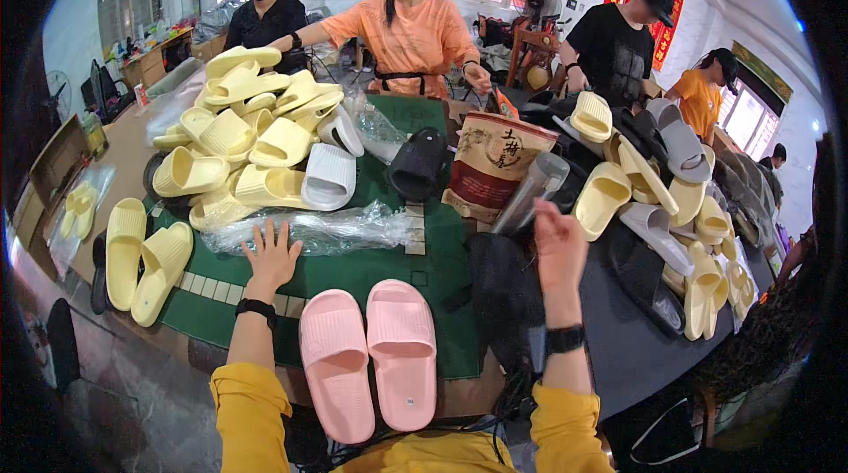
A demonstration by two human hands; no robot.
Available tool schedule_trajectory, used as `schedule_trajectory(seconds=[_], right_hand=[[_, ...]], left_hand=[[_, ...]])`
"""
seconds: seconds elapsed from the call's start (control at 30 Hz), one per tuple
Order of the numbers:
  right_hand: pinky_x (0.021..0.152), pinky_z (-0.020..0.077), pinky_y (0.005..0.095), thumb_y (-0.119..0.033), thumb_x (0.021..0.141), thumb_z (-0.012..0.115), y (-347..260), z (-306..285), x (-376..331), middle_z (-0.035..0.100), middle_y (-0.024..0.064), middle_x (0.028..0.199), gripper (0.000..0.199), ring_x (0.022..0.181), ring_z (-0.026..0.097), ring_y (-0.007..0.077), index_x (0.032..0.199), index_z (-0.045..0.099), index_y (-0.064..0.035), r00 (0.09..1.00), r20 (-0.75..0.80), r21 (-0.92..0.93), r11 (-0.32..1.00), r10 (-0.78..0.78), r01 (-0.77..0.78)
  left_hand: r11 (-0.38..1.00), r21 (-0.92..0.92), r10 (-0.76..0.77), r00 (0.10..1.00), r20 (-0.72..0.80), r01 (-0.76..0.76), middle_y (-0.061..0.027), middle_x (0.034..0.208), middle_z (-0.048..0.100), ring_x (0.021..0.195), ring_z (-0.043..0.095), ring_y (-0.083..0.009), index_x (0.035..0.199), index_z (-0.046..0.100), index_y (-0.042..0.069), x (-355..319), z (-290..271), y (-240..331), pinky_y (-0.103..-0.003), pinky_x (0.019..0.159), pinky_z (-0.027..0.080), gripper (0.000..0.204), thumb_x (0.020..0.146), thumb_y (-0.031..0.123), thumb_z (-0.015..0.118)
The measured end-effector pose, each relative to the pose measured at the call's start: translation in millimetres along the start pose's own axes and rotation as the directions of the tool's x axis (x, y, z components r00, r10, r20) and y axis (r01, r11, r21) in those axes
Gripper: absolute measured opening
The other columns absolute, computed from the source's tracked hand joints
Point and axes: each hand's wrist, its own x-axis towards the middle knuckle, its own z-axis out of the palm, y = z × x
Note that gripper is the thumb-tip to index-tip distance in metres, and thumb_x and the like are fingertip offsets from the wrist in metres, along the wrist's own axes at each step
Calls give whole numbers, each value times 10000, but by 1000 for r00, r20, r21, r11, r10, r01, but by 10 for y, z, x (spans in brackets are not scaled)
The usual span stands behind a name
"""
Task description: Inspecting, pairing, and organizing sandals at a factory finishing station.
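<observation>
My left hand (271,254) lies with spread fingers at the near edge of a stack of clear plastic bags (340,227). To the right, my right hand (559,248) is raised with its fingers curled in, close to a clear cylindrical container (534,190). Whatever those fingers may hold is hidden. A pair of pink slippers (332,340) rests side by side at the table's near edge, between my forearms, toes pointing away. Beyond the bags rises a heap of pale yellow slippers (225,133), with a white slipper (329,177) at its right side.
Left of me stand two yellow slippers (146,257). A black slipper (419,164) and a brown-and-red pouch (495,164) lie ahead on the green mat (353,265). Mixed slippers (654,181) pile up at right, by a black bag (503,296). Several people work across the table.
</observation>
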Motion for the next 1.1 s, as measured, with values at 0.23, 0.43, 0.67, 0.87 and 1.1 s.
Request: schedule_trajectory(seconds=[0.23, 0.43, 0.67, 0.87, 1.1], right_hand=[[688, 512, 223, -17, 901, 510, -1162, -150, -566, 566, 128, 967, 175, 826, 564, 155, 1031, 512, 100, 816, -30, 341, 761, -578, 552], [553, 386, 191, -149, 952, 492, -1096, 366, -1226, 461, 33, 777, 153, 665, 445, 100, 832, 419, -89, 873, 43, -287, 830, -487, 477], [491, 433, 245, -147, 901, 565, -687, 744, -1868, 582, 167, 792, 171, 596, 549, 181, 827, 512, -2, 926, 378, -91, 996, 16, 20], [614, 429, 310, -161, 939, 552, -975, 781, -2227, 564, 143, 802, 184, 643, 526, 189, 858, 519, 1, 881, 469, -22, 998, 56, -52], [528, 373, 292, -200, 900, 631, -1237, 535, -2210, 523, 96, 724, 282, 594, 479, 179, 747, 460, -36, 950, 253, 157, 977, -183, 147]], left_hand=[[1000, 1, -1, 1000, 6, 1, -162, 1557, 132, 1423, 67, -435, 1485, 260, 168, -12, -8, -13, -708, 1058, 68, 644, 957, 522, 365], [958, -121, 184, 878, -442, -261, -194, 1394, 401, 1268, 361, -411, 1278, 507, 65, -426, -467, 213, -565, 1007, 319, 467, 842, 162, 644], [325, -854, 529, 827, -191, -406, -147, 1090, 617, 709, 593, -163, 1112, 632, 16, -2158, -1205, 1455, -246, 594, 457, 345, 779, -63, 593], [88, -946, 710, 686, -160, -312, -123, 925, 635, 835, 609, -264, 1045, 613, -18, -2800, -1230, 1895, -332, 767, 477, 213, 867, 98, 610], [49, -945, 835, 532, -139, -324, -119, 1135, 563, 818, 588, -170, 1180, 572, 2, -2896, -1073, 1706, -276, 717, 477, 320, 863, 21, 606]])
